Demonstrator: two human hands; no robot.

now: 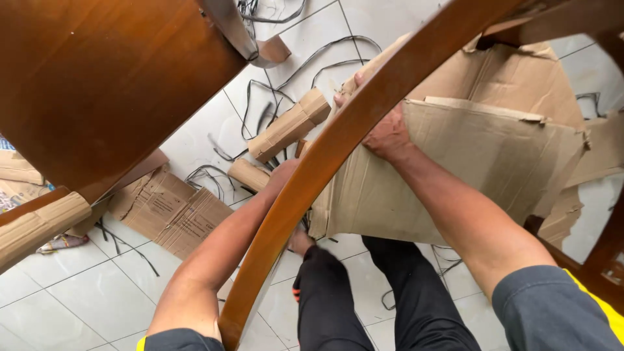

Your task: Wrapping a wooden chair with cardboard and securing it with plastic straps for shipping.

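A big sheet of brown cardboard [481,162] stands in front of me on the white tiled floor. My right hand [388,135] grips its upper left edge, fingers curled over the rim. A curved brown wooden chair rail [338,140] crosses the view diagonally, close to the camera. It hides most of my left hand [283,170]; only the wrist and heel show, beside the cardboard's left edge. What that hand holds is hidden.
A wide polished wooden panel [97,78] fills the upper left. Cardboard sleeves [289,127], a flattened cardboard piece [172,211] and several black straps [260,97] litter the floor [78,292]. A cardboard-wrapped wooden part [36,227] lies at left. More chair wood [604,253] is at right.
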